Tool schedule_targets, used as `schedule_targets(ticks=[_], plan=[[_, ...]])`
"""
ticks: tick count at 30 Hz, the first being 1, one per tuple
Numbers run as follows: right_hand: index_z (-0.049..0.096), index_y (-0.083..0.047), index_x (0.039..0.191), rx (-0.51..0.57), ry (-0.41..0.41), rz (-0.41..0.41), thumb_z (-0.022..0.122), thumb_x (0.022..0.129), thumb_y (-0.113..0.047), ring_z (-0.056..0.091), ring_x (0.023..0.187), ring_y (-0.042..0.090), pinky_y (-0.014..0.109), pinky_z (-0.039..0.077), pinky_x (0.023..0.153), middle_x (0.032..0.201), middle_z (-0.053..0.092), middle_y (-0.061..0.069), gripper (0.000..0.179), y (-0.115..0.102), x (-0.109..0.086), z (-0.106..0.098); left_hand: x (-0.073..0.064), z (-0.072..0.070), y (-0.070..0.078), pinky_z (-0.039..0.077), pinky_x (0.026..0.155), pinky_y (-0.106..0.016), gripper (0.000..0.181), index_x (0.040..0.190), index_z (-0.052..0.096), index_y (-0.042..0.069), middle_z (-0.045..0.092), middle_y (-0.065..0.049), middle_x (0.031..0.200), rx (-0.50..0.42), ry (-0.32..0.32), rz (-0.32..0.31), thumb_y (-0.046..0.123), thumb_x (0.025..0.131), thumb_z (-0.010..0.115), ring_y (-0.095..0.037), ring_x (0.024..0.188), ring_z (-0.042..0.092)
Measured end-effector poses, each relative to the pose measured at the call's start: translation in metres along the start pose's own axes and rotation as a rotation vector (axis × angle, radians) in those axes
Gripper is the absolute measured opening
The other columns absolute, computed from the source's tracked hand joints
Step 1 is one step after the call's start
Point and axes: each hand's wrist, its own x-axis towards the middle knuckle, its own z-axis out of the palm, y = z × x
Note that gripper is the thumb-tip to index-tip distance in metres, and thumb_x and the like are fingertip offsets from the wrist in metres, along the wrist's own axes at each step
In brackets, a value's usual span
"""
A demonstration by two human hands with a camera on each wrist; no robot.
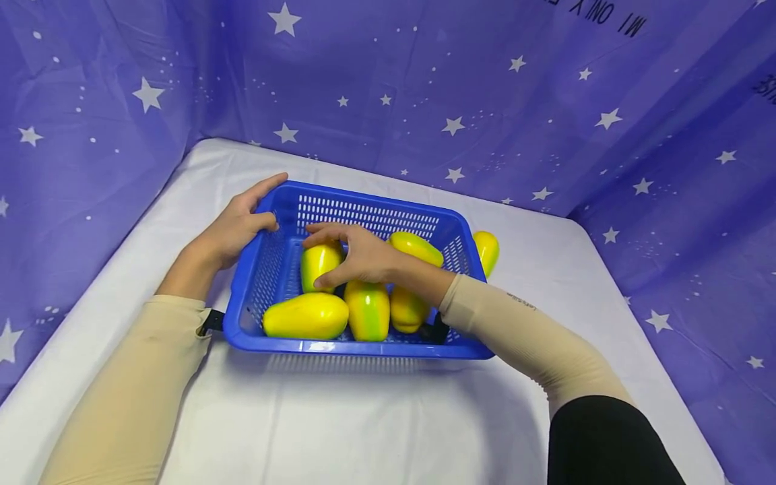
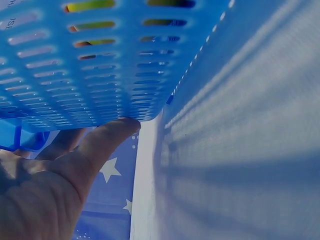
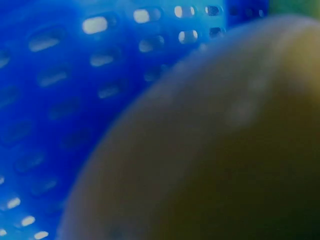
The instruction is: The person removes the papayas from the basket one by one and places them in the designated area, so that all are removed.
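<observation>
A blue plastic basket [image 1: 364, 346] with slotted walls holds several shiny yellow-green mangoes. My left hand [image 1: 239, 225] grips its left rim; in the left wrist view the left hand [image 2: 65, 175] lies against the slotted outer wall. Inside the basket, my right hand [image 1: 360, 254] holds a mango [image 1: 316, 266], thumb on the near side and fingers across its top. Close by lie a sideways mango [image 1: 306, 315], a green-striped mango [image 1: 368, 313] and another mango [image 1: 409, 310]. A large blurred rounded shape [image 3: 210, 150] fills much of the right wrist view; the right fingers cannot be made out there.
Behind my right wrist, a mango [image 1: 417, 248] lies toward the basket's far right. One more mango [image 1: 487, 252] is outside, beyond the right wall. The basket stands on a white-covered table [image 1: 339, 417], with a purple star-patterned curtain [image 1: 376, 81] around it.
</observation>
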Motion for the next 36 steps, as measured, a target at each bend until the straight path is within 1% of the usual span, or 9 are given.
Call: schedule_targets(ticks=[3, 5, 8, 14, 18, 21, 26, 30, 36], plan=[[0.06, -0.018, 0.134, -0.033, -0.013, -0.01, 0.083, 0.072, -0.038, 0.037, 0.131, 0.007, 0.032, 0.04, 0.102, 0.152, 0.036, -0.01, 0.07, -0.002, 0.001, 0.002, -0.001, -0.001, 0.001, 0.049, 0.092, -0.045, 0.081, 0.155, 0.026, 0.029, 0.032, -0.011, 0.153, 0.003, 0.0, -0.003, -0.001, 0.083, 0.045, -0.035, 0.125, 0.042], [0.059, -0.018, 0.135, -0.057, -0.016, -0.011, 0.083, 0.072, -0.039, 0.037, 0.131, 0.008, 0.032, 0.04, 0.101, 0.153, 0.035, -0.01, 0.071, -0.003, 0.003, 0.004, -0.002, -0.002, 0.001, 0.053, 0.085, -0.038, 0.08, 0.155, 0.026, 0.03, 0.033, -0.011, 0.152, -0.007, 0.001, -0.008, -0.002, 0.083, 0.045, -0.036, 0.123, 0.043], [0.058, -0.019, 0.136, -0.067, -0.003, 0.008, 0.084, 0.071, -0.04, 0.041, 0.127, 0.009, 0.031, 0.043, 0.098, 0.152, 0.036, -0.01, 0.073, -0.002, 0.006, 0.006, -0.004, -0.003, 0.0, 0.055, 0.079, -0.033, 0.08, 0.155, 0.026, 0.03, 0.035, -0.013, 0.15, -0.03, 0.002, -0.013, -0.002, 0.084, 0.045, -0.037, 0.12, 0.045], [0.056, -0.018, 0.135, -0.066, 0.02, 0.036, 0.086, 0.069, -0.041, 0.053, 0.106, 0.014, 0.031, 0.052, 0.082, 0.15, 0.04, -0.006, 0.076, 0.002, 0.008, 0.006, -0.006, -0.003, 0.0, 0.055, 0.077, -0.033, 0.079, 0.155, 0.026, 0.03, 0.036, -0.014, 0.148, -0.052, 0.003, -0.012, -0.001, 0.085, 0.044, -0.037, 0.116, 0.047], [0.058, -0.02, 0.133, -0.073, 0.043, 0.056, 0.087, 0.068, -0.039, 0.055, 0.101, 0.014, 0.031, 0.053, 0.078, 0.146, 0.043, -0.012, 0.073, 0.002, 0.004, 0.002, -0.004, -0.001, 0.002, 0.056, 0.077, -0.034, 0.078, 0.155, 0.026, 0.031, 0.035, -0.013, 0.149, -0.053, -0.003, -0.012, 0.0, 0.086, 0.044, -0.037, 0.117, 0.046], [0.058, -0.022, 0.132, -0.072, 0.066, 0.051, 0.086, 0.067, -0.039, 0.054, 0.104, 0.013, 0.03, 0.053, 0.079, 0.144, 0.043, -0.015, 0.072, 0.001, -0.001, -0.003, -0.003, 0.0, 0.003, 0.056, 0.077, -0.035, 0.078, 0.155, 0.026, 0.031, 0.035, -0.013, 0.15, -0.053, -0.009, -0.012, 0.0, 0.085, 0.044, -0.037, 0.118, 0.046], [0.058, -0.02, 0.131, -0.004, 0.099, -0.008, 0.087, 0.067, -0.033, 0.051, 0.112, 0.013, 0.032, 0.051, 0.084, 0.148, 0.041, -0.009, 0.071, 0.0, -0.008, -0.013, -0.001, 0.002, 0.003, 0.057, 0.076, -0.036, 0.079, 0.155, 0.026, 0.03, 0.037, -0.014, 0.148, -0.063, -0.014, -0.011, -0.002, 0.085, 0.044, -0.038, 0.115, 0.048], [0.056, -0.017, 0.132, 0.049, 0.117, -0.039, 0.086, 0.067, -0.025, 0.05, 0.115, 0.015, 0.033, 0.052, 0.084, 0.15, 0.039, -0.006, 0.071, -0.004, -0.011, -0.02, -0.001, 0.003, 0.003, 0.057, 0.076, -0.036, 0.079, 0.155, 0.025, 0.03, 0.037, -0.014, 0.148, -0.066, -0.017, -0.014, -0.002, 0.086, 0.044, -0.037, 0.114, 0.048], [0.057, -0.021, 0.13, 0.063, 0.139, -0.08, 0.085, 0.068, -0.023, 0.051, 0.115, 0.016, 0.034, 0.053, 0.084, 0.151, 0.038, -0.006, 0.068, -0.012, -0.018, -0.029, -0.003, 0.002, 0.003, 0.057, 0.076, -0.037, 0.078, 0.155, 0.024, 0.031, 0.035, -0.014, 0.149, -0.067, -0.013, -0.024, -0.002, 0.087, 0.044, -0.038, 0.113, 0.048]])
